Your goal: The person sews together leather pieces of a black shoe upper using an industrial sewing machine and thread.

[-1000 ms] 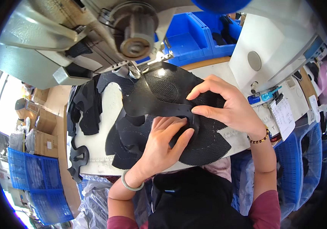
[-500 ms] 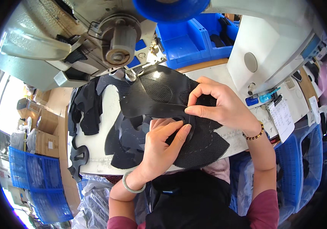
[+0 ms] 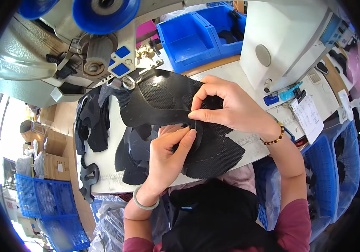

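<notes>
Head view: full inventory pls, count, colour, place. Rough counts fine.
panels: several overlapping, black, mid-table
loose pieces: several, black, table's left side
table: one, white, centre
machine head: one, grey, upper left
housing: one, white, upper right
discs: two, blue, top left
bins: two, blue, top middle; black items in the right one
paper: one, white, right, clipped
crates: at least three, blue, left and right
boxes: at least two, brown, left
plastic bags: several, clear, left and right
bangle: one, pale green, left wrist
bracelet: one, beaded brown-gold, right wrist
sleeves: two, maroon, bottom
left hand, right hand: two, bare, at the panels
</notes>
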Available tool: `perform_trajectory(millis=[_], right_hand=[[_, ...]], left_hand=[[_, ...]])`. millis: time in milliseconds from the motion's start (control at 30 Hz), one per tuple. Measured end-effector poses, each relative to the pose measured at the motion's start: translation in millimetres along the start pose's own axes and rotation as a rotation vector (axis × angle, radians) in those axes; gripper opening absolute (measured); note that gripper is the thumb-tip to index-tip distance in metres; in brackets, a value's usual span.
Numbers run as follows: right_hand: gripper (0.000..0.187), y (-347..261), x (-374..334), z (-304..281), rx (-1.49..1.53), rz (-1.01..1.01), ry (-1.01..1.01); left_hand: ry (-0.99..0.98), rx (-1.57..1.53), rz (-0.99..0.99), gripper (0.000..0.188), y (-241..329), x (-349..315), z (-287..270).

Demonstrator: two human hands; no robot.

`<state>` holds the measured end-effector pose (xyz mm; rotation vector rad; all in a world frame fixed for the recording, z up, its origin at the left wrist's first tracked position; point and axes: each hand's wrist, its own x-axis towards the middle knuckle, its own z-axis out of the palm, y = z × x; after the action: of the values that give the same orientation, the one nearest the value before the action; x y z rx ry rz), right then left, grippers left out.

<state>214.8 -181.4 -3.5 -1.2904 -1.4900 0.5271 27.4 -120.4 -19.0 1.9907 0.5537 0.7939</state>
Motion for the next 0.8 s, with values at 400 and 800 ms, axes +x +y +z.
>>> perform_trajectory(millis=[400, 800], right_hand=[[0.05, -13, 13, -16, 0.375, 0.527, -0.295], [0.023, -6, 12, 6, 0.61, 0.494, -0.098]], left_hand=[[-0.016, -0.001, -0.068, 0.012, 13, -1, -2], [0.224, 0.756, 0.496, 0.033, -13, -1, -47]])
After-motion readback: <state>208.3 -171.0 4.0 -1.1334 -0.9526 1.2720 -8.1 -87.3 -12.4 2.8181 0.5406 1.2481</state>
